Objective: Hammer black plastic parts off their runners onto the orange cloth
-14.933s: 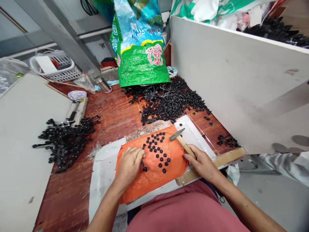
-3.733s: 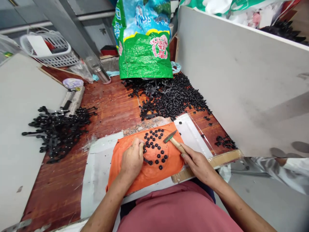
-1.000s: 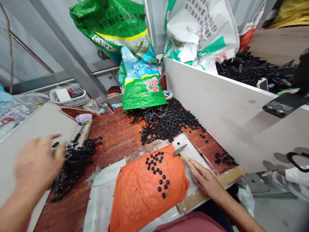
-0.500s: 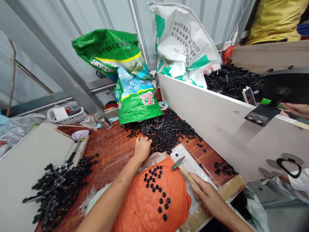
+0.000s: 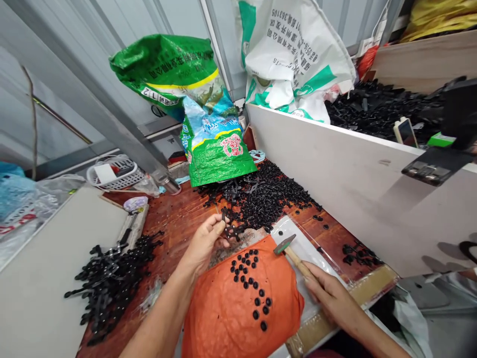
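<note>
My left hand point(image 5: 209, 237) pinches a black branched part point(image 5: 234, 231) just past the orange cloth, fingers closed on its end. My right hand point(image 5: 321, 283) is wrapped round the wooden handle of a hammer point(image 5: 285, 245), whose head hangs over the cloth's upper right corner. Several small round black pieces point(image 5: 257, 302) lie scattered on the orange cloth point(image 5: 223, 318). Behind my left hand spreads a heap of small black parts point(image 5: 268, 196), in front of a green bag point(image 5: 223, 161).
A pile of black strips point(image 5: 112, 283) lies at left, near a white basket point(image 5: 130, 176) and a metal cup point(image 5: 169, 183). A white panel point(image 5: 335, 174) borders the table on the right. Beyond it are a white sack point(image 5: 286, 54) and more black parts point(image 5: 376, 109).
My left hand has lifted back from the heap's edge with a black branched part between its fingers. The hammer stays in my right hand. The view has shifted slightly.
</note>
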A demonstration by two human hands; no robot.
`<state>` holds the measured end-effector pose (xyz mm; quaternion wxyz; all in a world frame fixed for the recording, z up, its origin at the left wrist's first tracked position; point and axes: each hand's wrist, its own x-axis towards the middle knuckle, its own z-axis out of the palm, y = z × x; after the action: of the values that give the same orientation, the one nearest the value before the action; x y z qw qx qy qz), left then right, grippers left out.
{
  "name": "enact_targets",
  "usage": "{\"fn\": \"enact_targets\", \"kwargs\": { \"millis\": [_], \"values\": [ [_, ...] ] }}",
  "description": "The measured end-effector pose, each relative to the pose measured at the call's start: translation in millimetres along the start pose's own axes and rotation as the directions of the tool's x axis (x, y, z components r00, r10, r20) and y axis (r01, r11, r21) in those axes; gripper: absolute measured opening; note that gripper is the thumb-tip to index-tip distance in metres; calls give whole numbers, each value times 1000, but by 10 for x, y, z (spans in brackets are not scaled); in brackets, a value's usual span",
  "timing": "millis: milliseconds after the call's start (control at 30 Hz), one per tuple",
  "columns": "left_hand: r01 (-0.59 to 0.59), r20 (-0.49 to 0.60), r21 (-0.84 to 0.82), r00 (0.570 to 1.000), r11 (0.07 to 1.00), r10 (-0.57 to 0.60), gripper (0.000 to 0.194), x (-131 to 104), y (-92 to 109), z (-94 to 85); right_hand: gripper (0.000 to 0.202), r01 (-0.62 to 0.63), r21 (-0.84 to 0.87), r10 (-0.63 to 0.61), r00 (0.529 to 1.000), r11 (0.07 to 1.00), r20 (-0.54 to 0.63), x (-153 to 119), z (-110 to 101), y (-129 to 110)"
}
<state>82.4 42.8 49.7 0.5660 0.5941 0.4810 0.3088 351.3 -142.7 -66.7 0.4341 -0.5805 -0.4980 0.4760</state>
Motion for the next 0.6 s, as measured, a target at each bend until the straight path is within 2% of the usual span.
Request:
{"fn": "enact_targets", "kwargs": {
  "millis": [67,133,233,333,400,467,600],
  "values": [
    [63,48,-158,997,985,-56,41,-248,-42,76,48,20,57,-18,999,998,-33,28,37,-113],
    [31,30,-143,999,989,-27,38,-456,-108,174,41,19,103,-16,999,994,-31,73,104,-306],
    [-132,-28,127,990,983,137,24,-720,-183,348,29,-19,183,3,996,983,85,172,253,-667],
    [-317,-5,455,933,832,359,13,-947,-188,495,25,16,213,-54,983,977,174,273,436,-939],
    [-402,48,577,886,711,462,11,-1063,-182,551,22,77,215,-122,972,974,202,320,562,-1005],
    [-440,114,633,867,637,485,12,-1139,-199,572,18,113,210,-160,962,971,220,339,676,-988],
    [-397,165,657,905,641,391,24,-1215,-328,539,12,60,196,-104,970,979,219,305,820,-884]
  ]
}}
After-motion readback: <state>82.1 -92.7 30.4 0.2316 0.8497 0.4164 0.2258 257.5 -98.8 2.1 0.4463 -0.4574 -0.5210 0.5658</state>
